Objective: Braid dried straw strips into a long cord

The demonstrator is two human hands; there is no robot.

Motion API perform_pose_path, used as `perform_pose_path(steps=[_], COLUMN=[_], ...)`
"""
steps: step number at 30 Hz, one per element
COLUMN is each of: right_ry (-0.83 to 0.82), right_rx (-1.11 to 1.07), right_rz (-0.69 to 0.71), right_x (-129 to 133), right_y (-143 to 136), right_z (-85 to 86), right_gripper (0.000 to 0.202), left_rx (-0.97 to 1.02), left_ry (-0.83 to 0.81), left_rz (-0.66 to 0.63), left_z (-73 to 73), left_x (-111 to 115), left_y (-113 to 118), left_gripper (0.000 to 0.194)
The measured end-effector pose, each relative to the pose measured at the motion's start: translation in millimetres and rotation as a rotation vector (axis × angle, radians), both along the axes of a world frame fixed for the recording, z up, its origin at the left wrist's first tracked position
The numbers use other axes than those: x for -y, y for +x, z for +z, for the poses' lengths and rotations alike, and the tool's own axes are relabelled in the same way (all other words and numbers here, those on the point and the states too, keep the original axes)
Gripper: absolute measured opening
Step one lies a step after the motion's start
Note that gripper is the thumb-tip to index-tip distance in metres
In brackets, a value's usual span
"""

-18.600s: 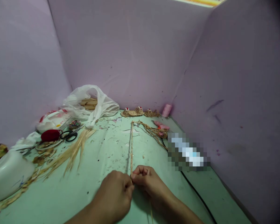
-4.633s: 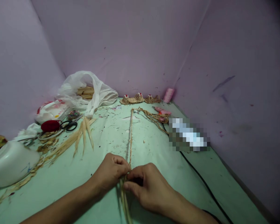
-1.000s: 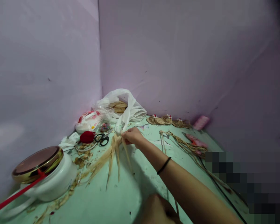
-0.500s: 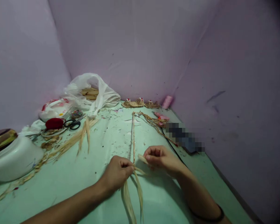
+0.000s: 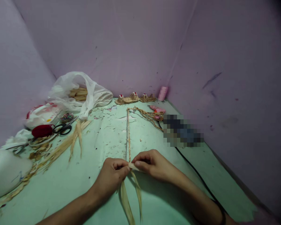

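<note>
A thin braid of dried plant fibre (image 5: 129, 137) runs from the back of the table straight toward me. My left hand (image 5: 115, 173) is closed, pinching the braid's near end between thumb and finger. In my right hand (image 5: 152, 165) a pale flat fibre strip (image 5: 134, 166) is pinched, its tip touching the braid beside my left fingertips. Two loose strands (image 5: 126, 200) hang down below my left hand toward the near edge of the view. My fingers hide the exact spot where strip and braid meet.
Left stand a white plastic bag (image 5: 93, 93) with dried stalks, black-handled scissors (image 5: 65, 129), red yarn (image 5: 42, 131), loose fibres (image 5: 61, 150) and a white container (image 5: 8, 172). Braided pieces (image 5: 131, 99), a pink spool (image 5: 163, 93) and a pink glue gun (image 5: 158, 111) lie behind. A black cable (image 5: 194, 170) runs right.
My right hand has moved left, bringing its fibre strip up against the braid at my left fingertips. The left hand keeps its pinch. The head view has shifted slightly.
</note>
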State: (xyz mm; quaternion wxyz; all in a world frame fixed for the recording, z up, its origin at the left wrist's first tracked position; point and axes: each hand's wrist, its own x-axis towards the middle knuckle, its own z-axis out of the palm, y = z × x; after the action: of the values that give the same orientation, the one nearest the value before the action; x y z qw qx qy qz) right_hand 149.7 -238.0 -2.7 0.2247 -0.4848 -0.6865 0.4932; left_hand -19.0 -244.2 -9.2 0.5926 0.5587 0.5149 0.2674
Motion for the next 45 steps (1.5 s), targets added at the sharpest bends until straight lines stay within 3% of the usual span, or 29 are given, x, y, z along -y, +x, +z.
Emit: perform_pose_path(steps=[5,8,10,20,34,37,43,45], right_ry=[0.127,0.161,0.156,0.108,-0.395,-0.349,0.011,0.048], right_rx=[0.088,0.07,0.06,0.093,-0.248,-0.166,0.16,0.229], right_rz=[0.047,-0.057,-0.108,-0.072,-0.249,-0.253,-0.194,-0.183], right_x=[4,5,6,6,1,1,5,5], right_y=[-3,-5,-5,-3,-11,-14,-12,-12], right_z=[-1.3,-1.9,-1.0,0.1,-5.0,-8.3,-8.6,-6.5], right_gripper=[0.027,0.018,0.015,0.021,0.015,0.012,0.011,0.011], left_rx=[0.003,0.007,0.0,-0.007,-0.099,-0.14,-0.301,-0.358], left_ry=[0.035,0.036,0.038,0.027,0.133,0.173,0.236,0.267], left_rz=[-0.004,-0.004,0.003,0.019,-0.016,-0.012,-0.052,-0.084], left_z=[-0.2,0.4,1.0,-0.9,0.4,0.3,-1.0,-0.5], left_x=[1,1,1,1,3,4,3,2], left_y=[0,0,0,0,2,3,4,5], left_gripper=[0.024,0.025,0.025,0.024,0.025,0.025,0.025,0.025])
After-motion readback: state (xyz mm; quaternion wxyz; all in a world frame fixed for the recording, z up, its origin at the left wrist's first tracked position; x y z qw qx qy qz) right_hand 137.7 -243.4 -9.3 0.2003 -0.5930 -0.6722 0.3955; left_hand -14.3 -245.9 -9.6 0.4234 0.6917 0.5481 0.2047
